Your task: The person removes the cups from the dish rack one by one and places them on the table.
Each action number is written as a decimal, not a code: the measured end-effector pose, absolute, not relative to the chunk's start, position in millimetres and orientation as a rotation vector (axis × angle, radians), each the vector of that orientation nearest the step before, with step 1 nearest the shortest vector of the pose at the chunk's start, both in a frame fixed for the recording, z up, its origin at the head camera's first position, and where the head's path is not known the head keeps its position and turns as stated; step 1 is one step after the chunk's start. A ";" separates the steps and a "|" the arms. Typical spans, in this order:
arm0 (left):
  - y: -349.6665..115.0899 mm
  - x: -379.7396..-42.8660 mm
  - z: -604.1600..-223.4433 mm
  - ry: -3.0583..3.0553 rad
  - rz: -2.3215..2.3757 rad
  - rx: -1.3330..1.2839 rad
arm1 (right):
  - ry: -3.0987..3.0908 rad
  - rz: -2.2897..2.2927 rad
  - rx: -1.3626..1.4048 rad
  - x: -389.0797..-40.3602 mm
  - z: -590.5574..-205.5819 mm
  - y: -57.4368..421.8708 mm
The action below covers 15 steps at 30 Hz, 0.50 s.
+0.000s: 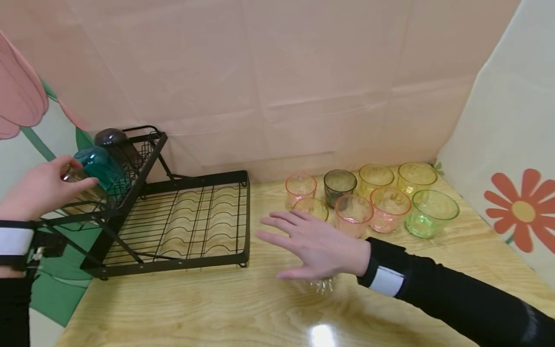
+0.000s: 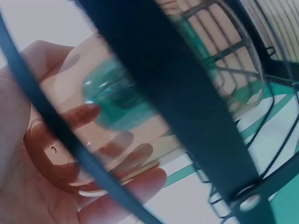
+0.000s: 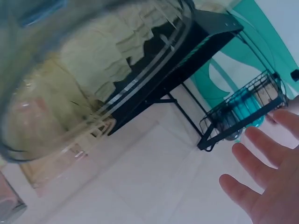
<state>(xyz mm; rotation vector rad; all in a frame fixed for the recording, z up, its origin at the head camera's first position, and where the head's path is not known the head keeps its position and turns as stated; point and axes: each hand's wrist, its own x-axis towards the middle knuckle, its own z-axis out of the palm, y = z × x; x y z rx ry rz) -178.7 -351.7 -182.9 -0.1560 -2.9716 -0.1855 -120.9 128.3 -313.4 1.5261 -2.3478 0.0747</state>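
My left hand (image 1: 41, 187) grips the base of an amber-tinted glass (image 1: 92, 193), tilted mouth down in the upper tier of a black wire dish rack (image 1: 186, 263). In the left wrist view, its fingers show through the glass wall, and a rack bar crosses in front. A teal glass (image 1: 100, 166) and a dark glass (image 1: 116, 140) lean beside it, bases up. My right hand (image 1: 321, 246) is spread with straight fingers over the table. Below it a clear glass (image 1: 323, 285) is mostly hidden; in the right wrist view its rim looms large, apart from the fingers.
Several coloured glasses stand mouth up at the back right of the wooden table (image 1: 208, 313), among them a smoky one (image 1: 340, 185) and a green one (image 1: 433, 212). The rack's lower tier (image 1: 204, 217) has wavy wire slots. A pink-covered wall (image 1: 282, 72) rises behind.
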 end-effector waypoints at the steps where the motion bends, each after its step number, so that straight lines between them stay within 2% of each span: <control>1: -351.6 -178.6 -181.1 -2.952 -0.192 -0.154 | -2.345 0.080 1.532 -122.5 -312.3 126.2; 11: -355.9 -188.5 -156.1 -2.817 -0.250 -0.013 | -2.312 0.120 1.551 -134.7 -303.0 109.0; 15: -405.3 -227.8 -169.3 -2.711 -0.272 -0.019 | -2.332 0.109 1.552 -135.1 -300.7 106.6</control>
